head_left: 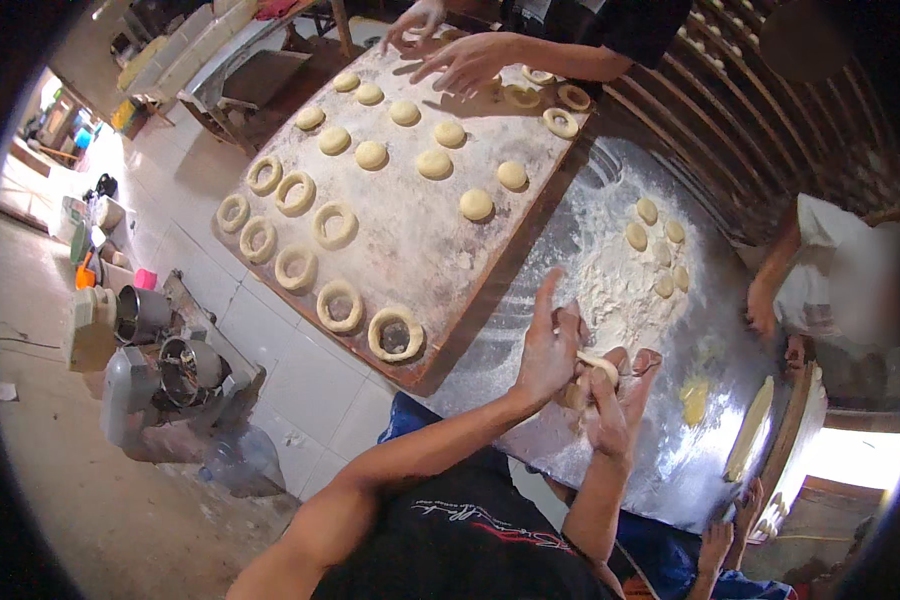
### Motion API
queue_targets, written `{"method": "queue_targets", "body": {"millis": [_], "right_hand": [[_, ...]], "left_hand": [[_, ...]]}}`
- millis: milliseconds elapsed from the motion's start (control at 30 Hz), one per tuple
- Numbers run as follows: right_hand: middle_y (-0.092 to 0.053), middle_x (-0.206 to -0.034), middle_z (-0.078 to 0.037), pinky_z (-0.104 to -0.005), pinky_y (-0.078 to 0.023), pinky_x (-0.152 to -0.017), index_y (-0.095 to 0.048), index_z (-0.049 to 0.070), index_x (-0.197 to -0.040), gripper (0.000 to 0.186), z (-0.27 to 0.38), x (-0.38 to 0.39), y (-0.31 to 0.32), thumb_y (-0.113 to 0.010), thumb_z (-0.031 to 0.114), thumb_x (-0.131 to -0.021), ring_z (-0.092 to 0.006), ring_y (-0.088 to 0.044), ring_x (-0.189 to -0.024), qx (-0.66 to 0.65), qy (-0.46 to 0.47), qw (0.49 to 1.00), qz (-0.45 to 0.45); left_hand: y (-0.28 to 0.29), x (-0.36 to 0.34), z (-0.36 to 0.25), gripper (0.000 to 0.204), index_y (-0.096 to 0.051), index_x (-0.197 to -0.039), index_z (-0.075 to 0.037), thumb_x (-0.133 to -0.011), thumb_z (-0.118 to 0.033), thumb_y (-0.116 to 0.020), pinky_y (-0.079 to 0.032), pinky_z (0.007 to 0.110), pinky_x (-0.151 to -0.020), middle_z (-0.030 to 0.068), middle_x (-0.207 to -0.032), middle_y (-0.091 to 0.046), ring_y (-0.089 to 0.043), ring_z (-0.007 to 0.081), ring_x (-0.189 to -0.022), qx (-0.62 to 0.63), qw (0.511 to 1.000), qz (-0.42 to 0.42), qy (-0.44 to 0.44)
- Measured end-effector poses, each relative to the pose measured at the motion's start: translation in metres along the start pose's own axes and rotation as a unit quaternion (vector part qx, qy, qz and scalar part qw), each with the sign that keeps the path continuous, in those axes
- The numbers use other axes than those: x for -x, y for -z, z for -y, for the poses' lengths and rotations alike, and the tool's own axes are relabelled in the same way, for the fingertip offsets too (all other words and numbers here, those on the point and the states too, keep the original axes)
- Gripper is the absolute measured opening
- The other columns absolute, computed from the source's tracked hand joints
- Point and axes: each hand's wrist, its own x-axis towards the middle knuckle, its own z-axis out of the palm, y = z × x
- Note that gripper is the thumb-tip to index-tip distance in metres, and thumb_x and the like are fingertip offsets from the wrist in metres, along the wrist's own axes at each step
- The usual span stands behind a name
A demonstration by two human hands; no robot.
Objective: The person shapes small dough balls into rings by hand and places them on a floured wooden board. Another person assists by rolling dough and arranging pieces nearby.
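Between my two hands, over the near part of the metal table (530, 440), is a pale piece of dough (599, 363), partly hidden by fingers. My left hand (551, 352) grips it from the left, with the index finger stretched out. On the other side my right hand (610, 412) closes its fingers and thumb round it. It looks like a curved strip or ring; its full shape cannot be made out. Just beyond lies a heap of white flour (620, 290), with several small dough pieces (637, 236) at its far end.
Left of the table, a floured wooden board (400, 260) bears dough rings (336, 306) and round dough balls (434, 164). A co-worker's hands (465, 65) reach over its far side. Other people stand at right. A long dough strip (752, 430) lies near the table's right edge.
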Motion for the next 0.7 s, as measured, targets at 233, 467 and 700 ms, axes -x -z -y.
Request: {"method": "queue_targets", "body": {"millis": [233,467,700], "right_hand": [[-0.037,-0.090,-0.001,-0.0248,-0.035,-0.064,-0.029,0.015,-0.114,0.049,-0.005,0.002,-0.013,-0.057,0.018,-0.073,-0.0114,-0.041,-0.078,-0.101,-0.018,0.991,0.080],[-0.052,-0.087,-0.006,-0.0254,-0.040,-0.056,-0.036,0.018,-0.113,0.048,-0.011,0.014,0.008,-0.031,0.062,-0.095,-0.0128,-0.050,-0.069,-0.187,0.003,0.977,0.105],[-0.045,-0.108,-0.005,-0.0306,-0.047,-0.074,-0.039,0.015,-0.111,0.067,-0.008,0.034,0.046,-0.019,0.076,-0.089,-0.0177,-0.052,-0.089,-0.143,-0.039,0.982,0.117]], "left_hand": [[0.007,-0.006,0.020,0.048,-0.023,-0.146,-0.006,-0.101,-0.015,-0.034,-0.042,0.026,-0.059,0.0099,-0.087,-0.060,-0.047,0.0123,-0.060,-0.049,0.954,-0.001,-0.295],[0.001,0.009,0.029,0.048,-0.024,-0.144,-0.007,-0.101,-0.021,-0.039,-0.042,0.027,-0.061,0.0058,-0.080,-0.053,-0.047,0.0133,-0.065,0.228,0.964,0.125,0.057],[-0.013,0.036,0.029,0.045,-0.029,-0.140,-0.012,-0.100,-0.026,-0.044,-0.044,0.031,-0.056,0.0065,-0.083,-0.052,-0.045,0.0121,-0.061,-0.152,0.867,0.035,-0.473]]}}
